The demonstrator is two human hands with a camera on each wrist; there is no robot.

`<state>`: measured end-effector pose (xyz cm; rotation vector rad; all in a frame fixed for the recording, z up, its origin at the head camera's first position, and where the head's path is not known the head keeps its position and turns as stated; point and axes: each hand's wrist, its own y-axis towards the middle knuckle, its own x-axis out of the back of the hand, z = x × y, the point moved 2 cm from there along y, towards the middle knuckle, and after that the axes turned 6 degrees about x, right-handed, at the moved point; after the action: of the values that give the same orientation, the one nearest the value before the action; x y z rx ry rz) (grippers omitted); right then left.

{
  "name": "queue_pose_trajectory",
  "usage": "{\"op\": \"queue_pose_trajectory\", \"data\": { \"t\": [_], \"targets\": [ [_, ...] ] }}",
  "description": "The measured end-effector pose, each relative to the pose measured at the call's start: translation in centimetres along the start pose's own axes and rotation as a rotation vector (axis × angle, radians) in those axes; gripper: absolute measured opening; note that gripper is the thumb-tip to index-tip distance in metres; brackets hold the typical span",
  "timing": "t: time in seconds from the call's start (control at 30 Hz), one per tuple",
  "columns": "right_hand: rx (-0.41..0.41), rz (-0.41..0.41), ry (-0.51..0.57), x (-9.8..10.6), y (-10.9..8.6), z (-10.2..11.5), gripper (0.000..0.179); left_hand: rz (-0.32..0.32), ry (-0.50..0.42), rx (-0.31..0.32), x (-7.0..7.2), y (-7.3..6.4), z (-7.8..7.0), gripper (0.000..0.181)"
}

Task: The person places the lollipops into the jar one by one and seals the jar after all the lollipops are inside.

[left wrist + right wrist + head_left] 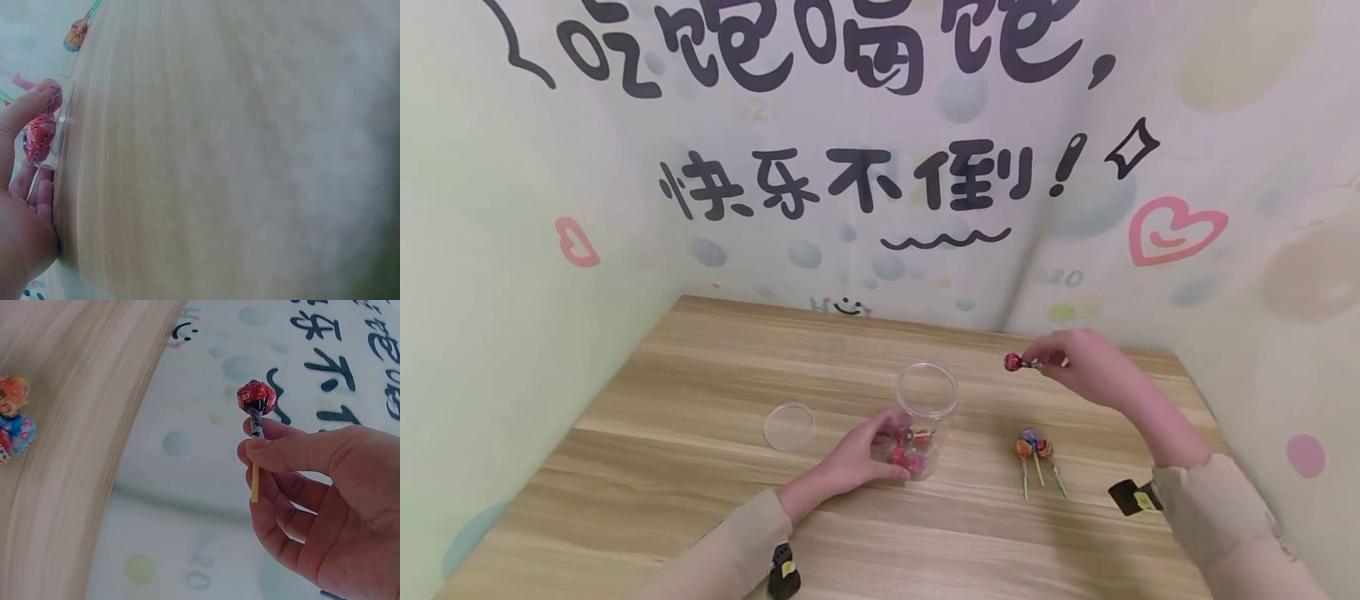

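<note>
My right hand [1078, 362] pinches a lollipop [256, 398] by its stick, thumb against fingers, up above the table's right side. Its wrapper is dark red and the stick pale yellow. My left hand [857, 454] curls round the lower part of a clear plastic jar [927, 392], which stands upright without a lid. Inside, several wrapped lollipops [910, 457] in red and pink lie at the bottom. The left wrist view shows the thumb on the jar's side over a red wrapper [39, 139], with fingers on the other side.
A round clear lid [788, 427] lies flat left of the jar. On the right, three lollipops [1033, 446] lie bunched, heads together, below my right hand. The wooden table [700, 375] meets a printed wall cloth [850, 275] at the back.
</note>
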<state>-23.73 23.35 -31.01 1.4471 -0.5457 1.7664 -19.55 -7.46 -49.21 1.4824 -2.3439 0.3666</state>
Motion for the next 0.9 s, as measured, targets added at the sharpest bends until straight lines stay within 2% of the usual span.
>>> {"op": "queue_pose_trajectory", "data": {
  "t": [0.27, 0.7, 0.9],
  "targets": [
    [0.109, 0.038, 0.052, 1.3, 2.1, 2.4, 0.022, -0.002, -0.017, -0.003, 0.0, -0.1, -0.1, 0.077],
    [0.146, 0.219, 0.144, 2.4, 4.3, 6.6, 0.019, -0.006, 0.012, -0.014, 0.0, 0.0, -0.2, 0.075],
    [0.204, 0.273, 0.198, 2.1, 5.4, 8.3, 0.020, -0.004, 0.015, -0.014, 0.1, -0.1, -0.2, 0.077]
  ]
}}
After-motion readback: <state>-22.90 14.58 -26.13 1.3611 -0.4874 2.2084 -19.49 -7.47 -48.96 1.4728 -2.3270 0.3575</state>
